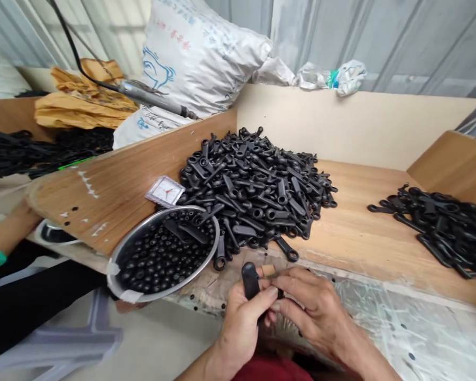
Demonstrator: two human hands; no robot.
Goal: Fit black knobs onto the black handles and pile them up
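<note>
My left hand (238, 325) is closed around a black plastic crank handle (250, 280), its rounded end pointing up. My right hand (321, 304) meets it from the right, thumb and fingertips pinching a small black piece (280, 294) against the handle's side. Fingers partly cover that piece, so its shape is unclear. A finger wrapping (267, 270) in tan shows beside the handle. Just beyond my hands spreads a large heap of similar black handles (257, 185). To the left, a metal bowl (113, 269) holds many black round knobs (154, 264), with a few handles lying on top.
A second pile of black handles (448, 227) lies at the right. Behind the bowl, a small square clock (165, 191) leans near the wooden divider (99, 190). A power screwdriver (154, 98) hangs above it, before a white sack (198, 53). Another person's arm (11, 233) reaches in at left.
</note>
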